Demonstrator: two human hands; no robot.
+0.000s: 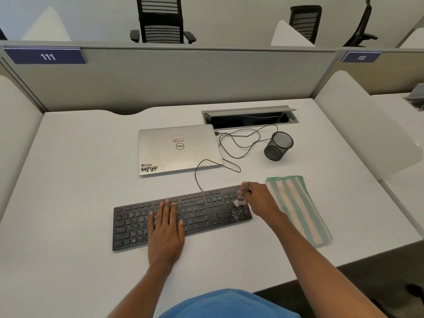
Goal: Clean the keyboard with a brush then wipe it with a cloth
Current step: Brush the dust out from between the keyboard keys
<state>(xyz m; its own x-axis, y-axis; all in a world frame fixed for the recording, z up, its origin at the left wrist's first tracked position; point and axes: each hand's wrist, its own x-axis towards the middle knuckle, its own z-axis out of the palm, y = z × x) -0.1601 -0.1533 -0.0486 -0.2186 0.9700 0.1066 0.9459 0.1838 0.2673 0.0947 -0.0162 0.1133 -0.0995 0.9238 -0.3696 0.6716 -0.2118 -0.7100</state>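
The flat black plastic keyboard (202, 211) lay on the white desk (80, 180), its thin black cable (196, 173) running off from its far edge. The left hand (165, 228) rested palm-down on the keyboard's left-centre keys, fingers straight and close together, holding nothing and seemingly pinning the board in place. The right hand (259, 200) was curled round a small brush with a dark ferrule and pale bristles (241, 200), blurred, its tip over the number pad at the keyboard's right end; whether the bristles touched the keys could not be told. The folded cloth striped green and peach (298, 207) lay flat just right of the keyboard, untouched, so the brushing step seemed to be in hand. To do it well, strokes would probably best follow the gaps between key rows, sweeping crumbs toward one edge of the keyboard, with light pressure, and the left hand moving aside for the keys under it. Beyond the keyboard sat a closed silver laptop (177, 149) and a black mesh pen cup (277, 145)
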